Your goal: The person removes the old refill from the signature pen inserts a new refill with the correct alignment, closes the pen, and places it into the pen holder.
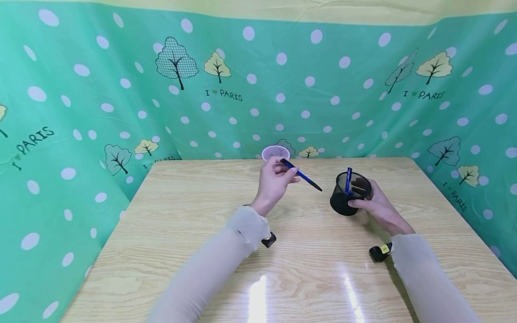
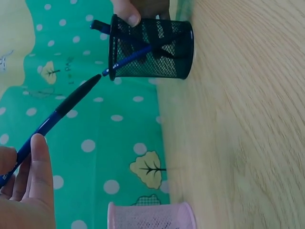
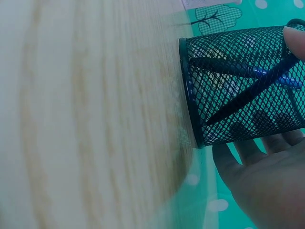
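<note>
A blue pen (image 1: 310,181) with a black end is pinched between the thumb and fingers of my left hand (image 1: 272,184). It slants down toward a black mesh pen holder (image 1: 341,205), and in the left wrist view its black end (image 2: 88,88) appears right at the holder's rim. My right hand (image 1: 379,208) grips the holder from the right side, thumb at the near rim and fingers around the far side. Inside the holder two blue pens (image 3: 257,71) lean crosswise, visible through the mesh. The holder is slightly tilted in the head view.
Behind my left hand, a pink mesh holder (image 1: 276,151) stands near the table's back edge. The wood-grain table (image 1: 181,215) meets a green dotted curtain (image 1: 226,121) at the back and sides. Small black devices (image 1: 378,253) sit under both wrists.
</note>
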`<move>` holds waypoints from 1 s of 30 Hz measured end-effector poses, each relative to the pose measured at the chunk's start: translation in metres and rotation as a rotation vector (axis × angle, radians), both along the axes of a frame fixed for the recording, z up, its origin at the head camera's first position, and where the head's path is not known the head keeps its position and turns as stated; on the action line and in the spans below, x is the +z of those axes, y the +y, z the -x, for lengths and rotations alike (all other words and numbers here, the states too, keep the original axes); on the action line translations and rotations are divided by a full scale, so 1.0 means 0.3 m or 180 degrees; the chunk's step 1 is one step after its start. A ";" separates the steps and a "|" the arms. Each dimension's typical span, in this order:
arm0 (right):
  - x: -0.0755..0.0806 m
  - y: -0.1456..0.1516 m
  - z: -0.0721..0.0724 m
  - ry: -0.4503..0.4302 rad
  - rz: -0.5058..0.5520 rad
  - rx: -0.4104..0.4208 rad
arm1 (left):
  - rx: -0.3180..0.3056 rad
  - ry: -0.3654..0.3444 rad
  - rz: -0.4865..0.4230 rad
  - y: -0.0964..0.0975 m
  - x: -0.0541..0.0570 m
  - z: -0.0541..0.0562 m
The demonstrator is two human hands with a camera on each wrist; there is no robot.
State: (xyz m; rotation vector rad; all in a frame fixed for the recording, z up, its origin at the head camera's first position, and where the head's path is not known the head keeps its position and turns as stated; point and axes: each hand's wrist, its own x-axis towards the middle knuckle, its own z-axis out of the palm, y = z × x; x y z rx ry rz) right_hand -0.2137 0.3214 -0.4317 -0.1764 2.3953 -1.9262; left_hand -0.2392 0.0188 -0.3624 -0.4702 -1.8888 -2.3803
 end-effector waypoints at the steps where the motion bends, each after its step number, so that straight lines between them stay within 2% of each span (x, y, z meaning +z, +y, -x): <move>1: 0.002 -0.001 -0.001 0.0009 0.0018 0.0007 | 0.0008 0.0001 -0.0031 0.008 -0.001 0.002; 13: 0.001 -0.002 0.002 -0.0030 -0.0021 -0.0022 | 0.0049 -0.0096 -0.0210 0.097 0.004 0.009; 30: 0.004 0.002 0.004 -0.0052 -0.0084 -0.0093 | 0.0013 -0.0021 -0.0026 0.203 0.003 0.025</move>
